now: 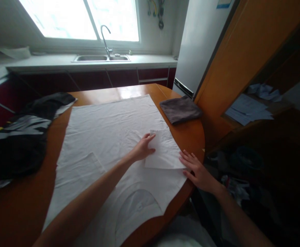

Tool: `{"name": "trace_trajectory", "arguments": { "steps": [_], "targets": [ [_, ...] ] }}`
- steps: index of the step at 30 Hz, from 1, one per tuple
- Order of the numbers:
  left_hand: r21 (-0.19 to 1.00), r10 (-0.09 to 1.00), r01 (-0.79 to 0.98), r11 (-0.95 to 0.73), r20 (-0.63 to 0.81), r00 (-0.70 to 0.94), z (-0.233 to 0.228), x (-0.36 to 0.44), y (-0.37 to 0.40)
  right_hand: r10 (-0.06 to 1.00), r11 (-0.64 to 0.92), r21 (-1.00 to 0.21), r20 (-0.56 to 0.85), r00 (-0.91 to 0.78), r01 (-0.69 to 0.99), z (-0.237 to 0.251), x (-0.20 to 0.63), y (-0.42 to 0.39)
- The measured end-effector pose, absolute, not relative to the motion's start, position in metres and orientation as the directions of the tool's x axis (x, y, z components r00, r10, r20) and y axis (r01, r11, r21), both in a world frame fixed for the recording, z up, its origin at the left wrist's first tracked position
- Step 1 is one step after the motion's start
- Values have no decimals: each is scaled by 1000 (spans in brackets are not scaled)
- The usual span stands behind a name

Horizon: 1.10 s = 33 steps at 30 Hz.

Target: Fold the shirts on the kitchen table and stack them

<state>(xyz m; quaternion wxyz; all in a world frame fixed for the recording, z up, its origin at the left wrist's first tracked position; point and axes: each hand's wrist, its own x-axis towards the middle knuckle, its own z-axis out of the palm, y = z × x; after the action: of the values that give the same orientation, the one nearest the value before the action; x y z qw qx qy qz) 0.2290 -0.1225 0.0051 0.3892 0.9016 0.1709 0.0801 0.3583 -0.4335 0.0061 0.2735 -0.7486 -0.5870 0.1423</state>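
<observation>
White shirt (pixel 114 137), spread flat on the wooden table (pixel 23 202), its sleeve (pixel 164 151) folded inward. Left hand (pixel 143 148) lies open on the sleeve's inner edge; right hand (pixel 197 169) rests flat at the outer fold. Pressing the crease evenly along its length would keep it straight

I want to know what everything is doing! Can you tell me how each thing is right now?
White shirt: spread flat on the table, sleeve folded in.
Folded sleeve: lying on the shirt, under both hands.
Left hand: open, flat on the sleeve.
Right hand: open, flat at the shirt's edge.
Grey cloth: folded, lying apart.
Dark clothes: piled loosely, unfolded.
Table: mostly covered.
Tap: no water seen running.
</observation>
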Motion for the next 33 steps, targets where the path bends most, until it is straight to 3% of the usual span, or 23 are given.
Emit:
{"name": "trace_trajectory", "arguments": {
  "steps": [3,9,15,20,22,24,27,30,33],
  "targets": [
    [607,355,239,-758,75,932,10,225,-120,961,-161,-541,103,255,826,16,360,-424],
    [431,420,304,-850,205,884,48,215,-98,911,-117,-532,278,304,838,44,381,-357],
    [429,489,361,-828,236,840,85,165,-57,927,-50,-481,304,220,875,24,398,-273],
    [449,626,509,-734,160,763,68,107,-51,944,-139,-365,232,235,920,10,416,-223],
    [465,628,510,-724,140,765,56,96,-69,954,-181,-332,171,248,926,9,422,-209],
    [499,559,427,-754,145,816,47,96,-98,957,-207,-339,122,262,918,9,426,-200],
    [555,325,183,-811,168,931,40,109,-146,959,-209,-374,104,265,903,5,428,-195],
    [527,114,15,-850,155,981,32,122,-178,949,-199,-399,148,278,895,0,428,-196],
    [484,26,-25,-874,99,995,21,126,-188,934,-189,-429,199,297,883,-3,427,-199]
  ]
}}
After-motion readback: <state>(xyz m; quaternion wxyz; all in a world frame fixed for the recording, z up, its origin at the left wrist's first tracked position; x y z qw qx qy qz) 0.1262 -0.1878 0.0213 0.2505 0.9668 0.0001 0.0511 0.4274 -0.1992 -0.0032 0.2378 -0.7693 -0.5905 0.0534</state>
